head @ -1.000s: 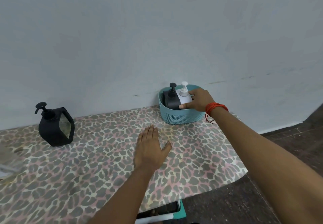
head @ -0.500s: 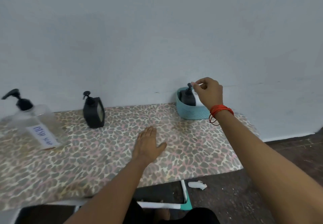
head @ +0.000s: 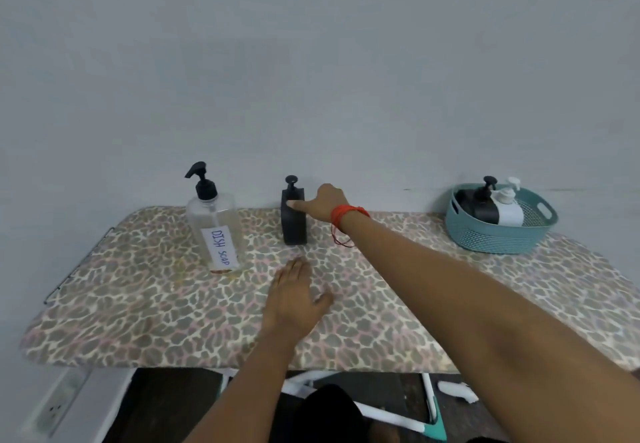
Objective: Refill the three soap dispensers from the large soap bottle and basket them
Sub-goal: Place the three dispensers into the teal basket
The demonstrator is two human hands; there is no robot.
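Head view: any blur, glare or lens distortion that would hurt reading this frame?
Head view: light soft and even, no glare or hard shadows; head view: DISH SOAP label on the bottle reads clearly, right hand at the dispenser slightly soft; head view: wide-angle lens bows the table edges.

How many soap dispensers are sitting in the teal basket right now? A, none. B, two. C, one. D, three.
B: a black dispenser and a white dispenser sit in the basket, while the third dispenser stands out on the table.
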